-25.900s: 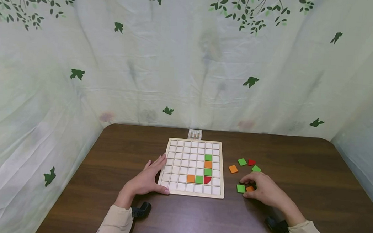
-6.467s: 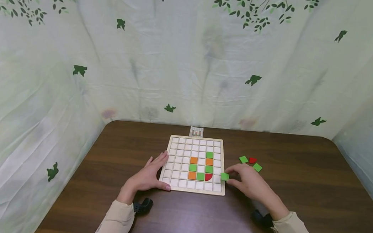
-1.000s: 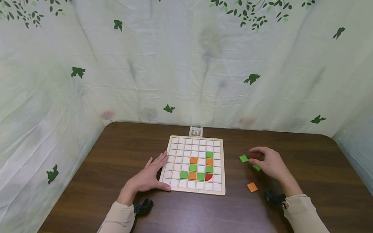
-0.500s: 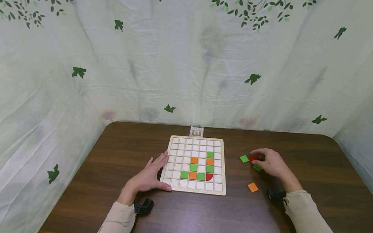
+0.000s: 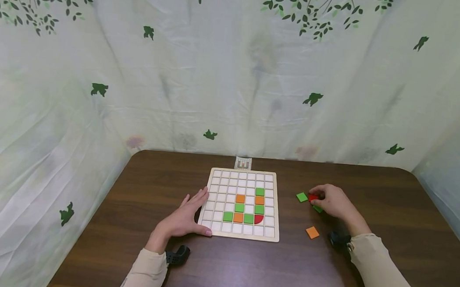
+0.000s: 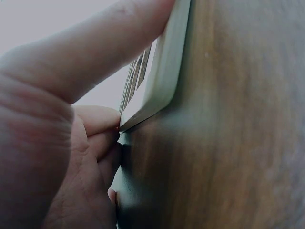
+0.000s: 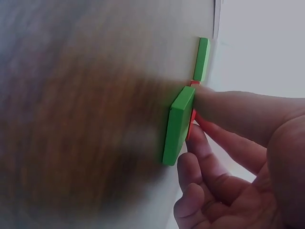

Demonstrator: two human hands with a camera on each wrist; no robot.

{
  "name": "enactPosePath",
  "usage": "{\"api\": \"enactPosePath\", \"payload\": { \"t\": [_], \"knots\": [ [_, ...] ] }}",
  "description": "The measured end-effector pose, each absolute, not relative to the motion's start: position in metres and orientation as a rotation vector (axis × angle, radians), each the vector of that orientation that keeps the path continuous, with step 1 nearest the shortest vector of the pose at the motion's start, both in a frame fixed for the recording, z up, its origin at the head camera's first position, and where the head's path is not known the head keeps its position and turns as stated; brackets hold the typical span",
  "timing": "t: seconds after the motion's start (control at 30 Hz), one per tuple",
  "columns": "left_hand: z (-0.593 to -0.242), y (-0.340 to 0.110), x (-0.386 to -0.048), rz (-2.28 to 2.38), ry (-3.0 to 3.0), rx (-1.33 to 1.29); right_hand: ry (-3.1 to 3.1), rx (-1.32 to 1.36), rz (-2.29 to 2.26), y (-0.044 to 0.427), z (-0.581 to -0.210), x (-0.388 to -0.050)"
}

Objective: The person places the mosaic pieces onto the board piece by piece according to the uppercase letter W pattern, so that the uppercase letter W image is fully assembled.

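A wooden grid board (image 5: 278, 208) lies on the table with green and orange square tiles and a red quarter-round tile (image 5: 258, 219) in its cells. My left hand (image 5: 182, 217) rests against its near left corner, thumb on the front edge and fingers along the left side. To the right of the board, my right hand (image 5: 334, 201) pinches a loose red tile (image 5: 312, 197) between thumb and fingers; the hand partly hides it. A green tile (image 7: 178, 129) lies just under that hand, and another green tile (image 5: 302, 197) is to its left.
Nearer the table's front lies a loose orange tile (image 5: 312, 232). A small printed card (image 5: 243, 163) stands behind the board at the far table edge. A pale leaf-patterned cloth (image 5: 234, 73) hangs beyond the brown table (image 5: 246, 272).
Since the oldest frame, orange and green tiles have been added on the board's left part. Lately my right hand has closed in on the loose red tile; my left hand stays put.
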State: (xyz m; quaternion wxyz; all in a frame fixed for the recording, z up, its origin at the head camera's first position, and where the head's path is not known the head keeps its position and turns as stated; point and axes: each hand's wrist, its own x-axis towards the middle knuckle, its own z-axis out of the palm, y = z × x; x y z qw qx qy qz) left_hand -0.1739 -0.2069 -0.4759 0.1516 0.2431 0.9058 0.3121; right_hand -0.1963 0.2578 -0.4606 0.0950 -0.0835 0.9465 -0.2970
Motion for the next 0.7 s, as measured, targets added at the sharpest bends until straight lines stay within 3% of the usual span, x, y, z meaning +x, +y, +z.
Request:
{"api": "enactPosePath", "payload": {
  "t": [0.7],
  "knots": [
    [-0.4744,-0.2072,-0.1721,0.903,2.608,0.7,2.875,-0.316,-0.841,0.2534,-0.4596,-0.1908]
  ]
}}
